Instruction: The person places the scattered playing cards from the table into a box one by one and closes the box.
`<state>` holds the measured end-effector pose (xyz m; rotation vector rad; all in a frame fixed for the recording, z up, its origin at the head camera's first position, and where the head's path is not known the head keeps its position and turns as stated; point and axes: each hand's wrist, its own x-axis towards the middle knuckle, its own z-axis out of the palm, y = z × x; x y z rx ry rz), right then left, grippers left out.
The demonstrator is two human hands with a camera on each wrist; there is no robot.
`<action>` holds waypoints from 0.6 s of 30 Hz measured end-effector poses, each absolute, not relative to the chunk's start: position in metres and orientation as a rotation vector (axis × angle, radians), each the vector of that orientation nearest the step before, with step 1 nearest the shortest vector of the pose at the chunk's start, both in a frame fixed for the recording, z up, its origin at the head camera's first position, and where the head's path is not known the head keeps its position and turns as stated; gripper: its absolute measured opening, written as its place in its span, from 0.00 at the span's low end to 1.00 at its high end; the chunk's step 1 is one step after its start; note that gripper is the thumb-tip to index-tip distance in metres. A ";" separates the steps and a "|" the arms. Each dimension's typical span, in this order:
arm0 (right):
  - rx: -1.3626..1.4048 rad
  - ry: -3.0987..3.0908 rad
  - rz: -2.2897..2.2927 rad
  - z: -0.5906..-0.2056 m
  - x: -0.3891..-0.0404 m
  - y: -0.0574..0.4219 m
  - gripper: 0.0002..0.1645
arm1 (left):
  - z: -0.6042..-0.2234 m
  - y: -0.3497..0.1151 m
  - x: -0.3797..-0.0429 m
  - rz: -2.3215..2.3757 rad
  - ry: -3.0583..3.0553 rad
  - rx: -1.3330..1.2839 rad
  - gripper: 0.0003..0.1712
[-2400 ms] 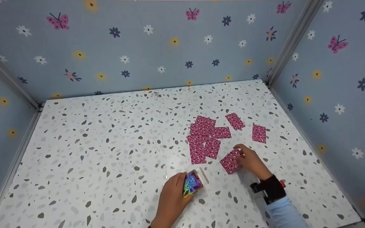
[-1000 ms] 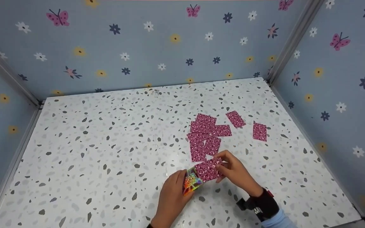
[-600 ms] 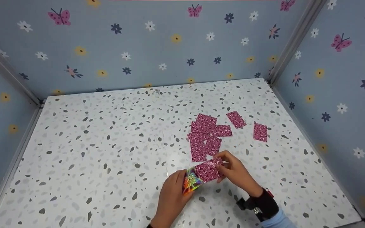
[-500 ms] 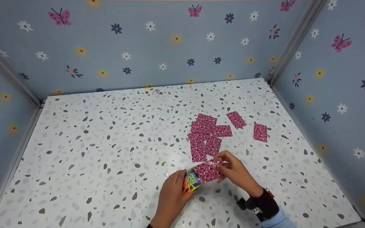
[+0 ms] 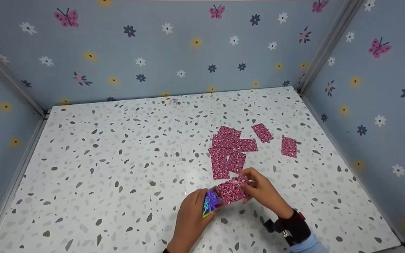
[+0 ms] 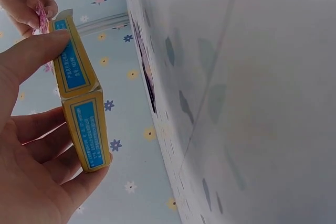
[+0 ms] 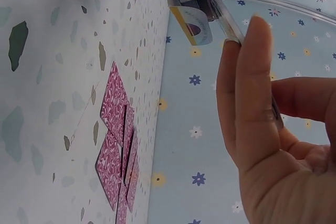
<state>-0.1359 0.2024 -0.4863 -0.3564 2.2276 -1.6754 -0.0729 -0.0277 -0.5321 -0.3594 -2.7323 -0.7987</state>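
On the speckled table [image 5: 118,158], near and right of centre, the left hand [image 5: 190,219] grips the holographic card box [image 5: 211,205], fingers curled round it. The right hand [image 5: 264,191] pinches a pink-backed card [image 5: 232,189] at the box mouth; best keep it level with the opening. Since 2.4 s ago, this card has left the table.

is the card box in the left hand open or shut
Open. In the right wrist view the card box has its flap folded out, and the right hand holds a pink card at its mouth.
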 end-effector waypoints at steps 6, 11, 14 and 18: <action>-0.372 2.238 -1.646 -0.487 -0.137 0.203 0.18 | -0.533 -0.027 -0.073 -0.785 -2.719 -0.380 0.42; -0.381 2.208 -1.652 -0.488 -0.136 0.200 0.17 | -0.534 -0.027 -0.073 -0.790 -2.706 -0.390 0.42; -0.391 2.187 -1.663 -0.489 -0.136 0.198 0.18 | -0.534 -0.026 -0.073 -0.795 -2.709 -0.392 0.41; -0.415 2.197 -1.641 -0.490 -0.135 0.194 0.18 | -0.534 -0.027 -0.074 -0.790 -2.702 -0.397 0.42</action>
